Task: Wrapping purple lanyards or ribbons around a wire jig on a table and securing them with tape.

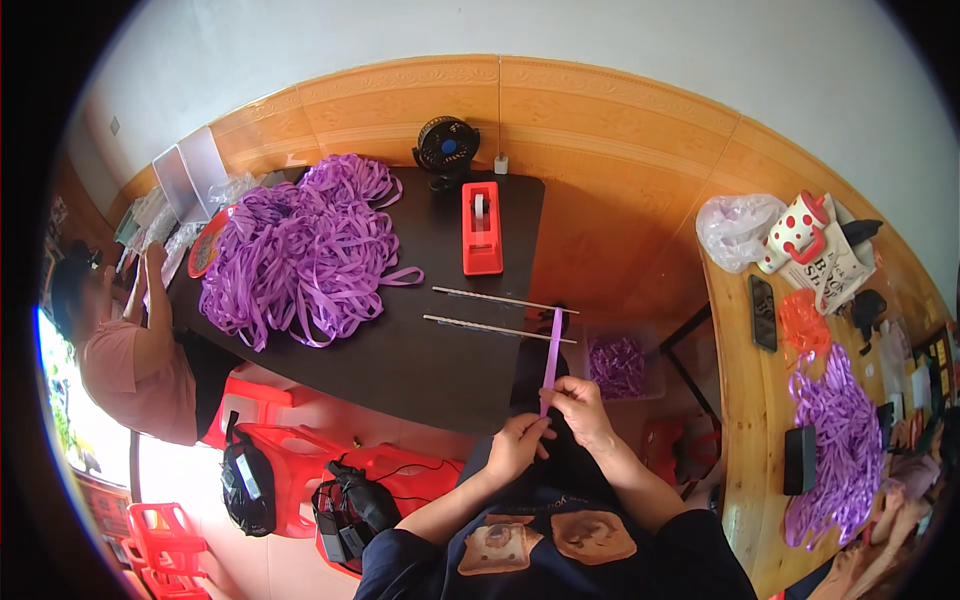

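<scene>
A narrow purple ribbon (pixel 554 350) runs from the ends of two thin metal rods (pixel 490 329) back toward my body. The rods jut past the right edge of the dark table (pixel 440 385), roughly parallel. My right hand (pixel 583 408) is closed, pinching the ribbon between thumb and fingers. Just below and to the left, my left hand (pixel 517 448) has its fingers bent in around the ribbon's lower end; the exact grip is partly hidden. A big tangled heap of purple ribbon (pixel 300 245) lies on the table's left part.
A red tape dispenser (pixel 482 230) and black fan (pixel 447 148) stand at the back. Below the table's right end sits a clear bin (pixel 650 375) of ribbon pieces. The wooden table (pixel 745 420) at right bears more ribbon. One person (pixel 140 370) sits left; another's hands show far right.
</scene>
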{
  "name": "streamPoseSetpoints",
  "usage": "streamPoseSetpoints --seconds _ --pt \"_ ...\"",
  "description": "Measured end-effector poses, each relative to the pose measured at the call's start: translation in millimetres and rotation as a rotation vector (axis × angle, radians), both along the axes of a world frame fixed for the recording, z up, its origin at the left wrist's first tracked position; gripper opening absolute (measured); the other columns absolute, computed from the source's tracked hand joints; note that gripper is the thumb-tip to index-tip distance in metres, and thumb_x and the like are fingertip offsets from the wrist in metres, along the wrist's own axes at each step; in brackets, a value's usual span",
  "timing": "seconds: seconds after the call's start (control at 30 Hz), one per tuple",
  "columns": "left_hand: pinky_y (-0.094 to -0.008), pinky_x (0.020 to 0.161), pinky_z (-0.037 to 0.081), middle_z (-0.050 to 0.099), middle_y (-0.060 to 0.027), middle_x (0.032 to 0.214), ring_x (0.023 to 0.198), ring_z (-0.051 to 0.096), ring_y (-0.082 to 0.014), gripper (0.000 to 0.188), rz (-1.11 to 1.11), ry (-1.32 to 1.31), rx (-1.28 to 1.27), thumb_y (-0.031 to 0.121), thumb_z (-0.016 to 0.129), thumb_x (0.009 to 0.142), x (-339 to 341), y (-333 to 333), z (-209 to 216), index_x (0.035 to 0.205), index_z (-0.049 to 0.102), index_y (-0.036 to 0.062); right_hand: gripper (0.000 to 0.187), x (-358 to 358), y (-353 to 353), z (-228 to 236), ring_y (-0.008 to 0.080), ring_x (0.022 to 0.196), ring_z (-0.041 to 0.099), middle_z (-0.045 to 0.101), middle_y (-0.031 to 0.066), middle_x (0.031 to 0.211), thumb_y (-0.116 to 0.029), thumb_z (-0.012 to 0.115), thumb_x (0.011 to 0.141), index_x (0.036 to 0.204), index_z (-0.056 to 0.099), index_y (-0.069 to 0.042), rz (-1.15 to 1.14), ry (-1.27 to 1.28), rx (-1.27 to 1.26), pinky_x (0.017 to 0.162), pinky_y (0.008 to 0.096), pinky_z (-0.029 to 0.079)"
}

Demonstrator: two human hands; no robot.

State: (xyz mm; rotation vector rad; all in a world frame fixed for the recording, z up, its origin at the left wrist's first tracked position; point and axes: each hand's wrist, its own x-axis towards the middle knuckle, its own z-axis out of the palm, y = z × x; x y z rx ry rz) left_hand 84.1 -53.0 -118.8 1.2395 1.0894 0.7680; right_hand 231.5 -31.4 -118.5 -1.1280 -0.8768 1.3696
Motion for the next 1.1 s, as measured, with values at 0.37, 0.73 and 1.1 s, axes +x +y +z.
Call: streamPoseSetpoints --seconds 0.37,0.73,1.1 --pt "-0.0172 0.041 0.039 0.067 -0.0086 0.079 0.053 0.06 -0.0105 0.024 -0.172 -0.429 -0.442 0.022 0.052 0.096 -16 5 8 0.101 0.061 -0.0006 0.035 20 -9 29 0.0231 0.08 0.057 0.057 0.0054 0.094 -0.008 0.065 0.068 0.103 0.064 -0.008 -0.253 -1.333 1.027 0.068 0.0365 0.041" --pt "-0.0181 0.045 0.039 0.067 -0.0074 0.076 0.053 0.059 -0.0107 0.019 -0.093 -0.483 -0.365 0.02 0.057 0.094 -19 -3 6 0.086 0.063 0.0041 0.021 13 -8 36 0.0172 0.094 0.056 0.06 0.0021 0.1 -0.017 0.064 0.072 0.091 0.068 -0.009 -0.176 -1.538 1.343 0.073 0.0298 0.041" --pt "-0.0181 0.053 0.042 0.066 -0.0066 0.088 0.064 0.06 -0.0089 0.023 -0.163 -0.46 -0.36 0.017 0.057 0.093 -12 10 -22 0.11 0.06 0.0023 0.029 7 15 91 0.019 0.076 0.059 0.06 0.0029 0.088 -0.007 0.074 0.063 0.091 0.066 -0.005 -0.304 -1.237 1.257 0.067 0.0329 0.038"
